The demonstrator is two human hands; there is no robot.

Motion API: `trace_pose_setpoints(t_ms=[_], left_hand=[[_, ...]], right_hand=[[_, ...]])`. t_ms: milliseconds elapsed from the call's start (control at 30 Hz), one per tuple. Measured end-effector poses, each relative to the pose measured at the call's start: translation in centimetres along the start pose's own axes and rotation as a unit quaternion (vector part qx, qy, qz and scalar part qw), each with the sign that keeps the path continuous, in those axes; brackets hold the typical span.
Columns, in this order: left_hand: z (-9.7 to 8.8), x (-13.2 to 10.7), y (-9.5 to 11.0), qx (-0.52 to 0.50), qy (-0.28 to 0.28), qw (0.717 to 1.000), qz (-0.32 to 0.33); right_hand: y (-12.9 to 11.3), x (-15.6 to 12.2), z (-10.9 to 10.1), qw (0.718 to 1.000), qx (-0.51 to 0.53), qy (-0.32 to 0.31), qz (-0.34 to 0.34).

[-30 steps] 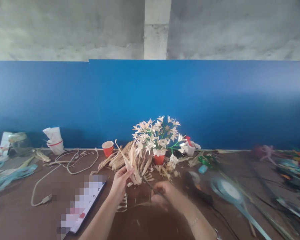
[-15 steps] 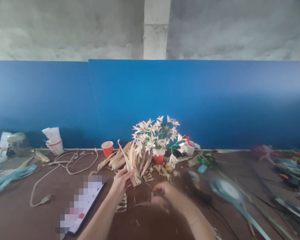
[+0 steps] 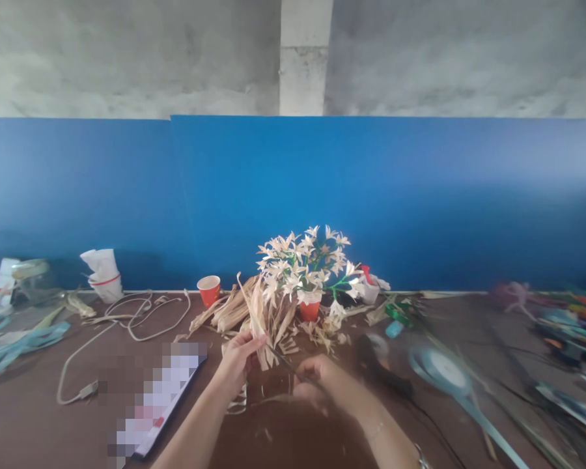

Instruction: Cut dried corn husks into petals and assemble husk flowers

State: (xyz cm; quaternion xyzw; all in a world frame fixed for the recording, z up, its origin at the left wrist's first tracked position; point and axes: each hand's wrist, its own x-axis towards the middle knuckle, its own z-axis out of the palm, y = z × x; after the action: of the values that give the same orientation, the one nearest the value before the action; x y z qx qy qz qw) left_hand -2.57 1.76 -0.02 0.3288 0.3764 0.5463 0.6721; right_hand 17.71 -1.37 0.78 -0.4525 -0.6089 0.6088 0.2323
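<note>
My left hand (image 3: 239, 361) pinches a pale dried corn husk (image 3: 258, 316) between thumb and fingers. The husk stands upright, and its lower end is split into narrow strips. Closed around dark scissors (image 3: 284, 362), my right hand (image 3: 315, 381) is to the right; the thin blades point up and left to the husk's lower end. Most of the handles are hidden in the fingers. Behind the hands lies a pile of dried husks (image 3: 232, 312). White husk flowers (image 3: 297, 267) on green stems stand in a red paper cup (image 3: 310, 311).
Another red cup (image 3: 209, 291) stands left of the pile. A white cable (image 3: 141, 329) and a blurred-out flat object (image 3: 163, 397) lie at left. To the right are a black-handled tool (image 3: 385, 371), a ribbon roll (image 3: 442, 371) and a green roll (image 3: 400, 316). A blue panel (image 3: 283, 182) rises behind.
The husk in my left hand has shifted slightly right and down, nearer the scissors. My right hand has hardly moved.
</note>
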Motion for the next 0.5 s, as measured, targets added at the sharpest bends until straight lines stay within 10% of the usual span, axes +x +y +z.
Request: trace_pose_setpoints(t_ms=[500], left_hand=[[0.1, 0.1, -0.2, 0.026, 0.013, 1.0, -0.009]], right_hand=[[-1.4, -0.8, 0.1, 0.994, -0.1, 0.039, -0.002]])
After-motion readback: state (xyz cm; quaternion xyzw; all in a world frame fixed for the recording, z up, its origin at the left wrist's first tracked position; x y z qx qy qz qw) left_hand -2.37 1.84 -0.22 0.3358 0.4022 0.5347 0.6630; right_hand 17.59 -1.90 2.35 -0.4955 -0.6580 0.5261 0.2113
